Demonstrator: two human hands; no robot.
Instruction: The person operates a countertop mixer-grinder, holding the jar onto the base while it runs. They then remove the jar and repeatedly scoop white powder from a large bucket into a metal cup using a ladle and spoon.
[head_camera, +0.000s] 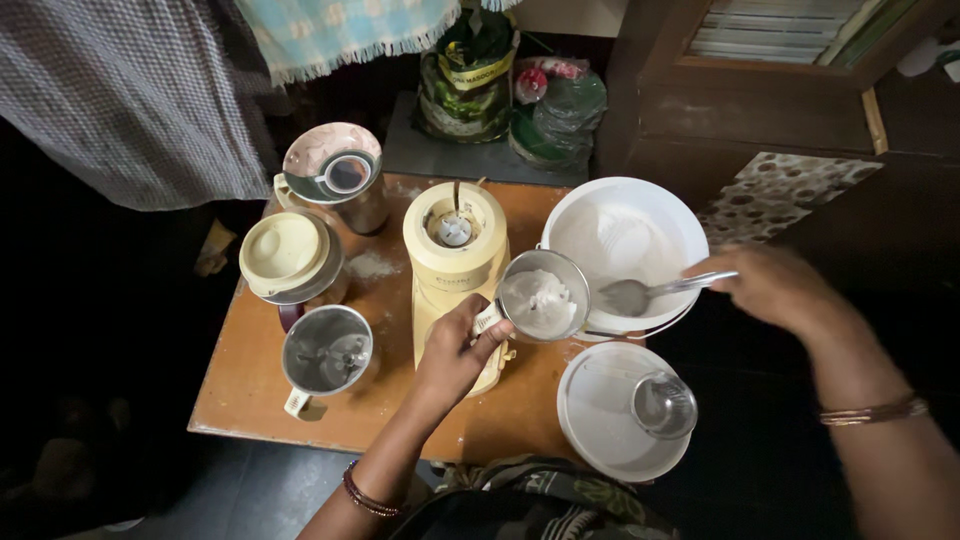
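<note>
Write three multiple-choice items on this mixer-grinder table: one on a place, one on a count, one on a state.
1. Where is the spoon?
A. inside the empty jar
B. between the held jar and the white bowl
C. on the floor

2. How many steel grinder jars stand on the table apart from the one being held?
A. one
B. three
C. five

3. What state is the held steel jar in?
A. lidded
B. upside down
C. open, with white paste inside

Answers:
1 B: the right hand holds the spoon over the white bowl's rim, beside the jar.
2 B: the patterned-lid jar, the cream-lid jar and the open empty jar stand left of the mixer base.
3 C: the left hand grips its handle and its mouth shows white paste.
</note>
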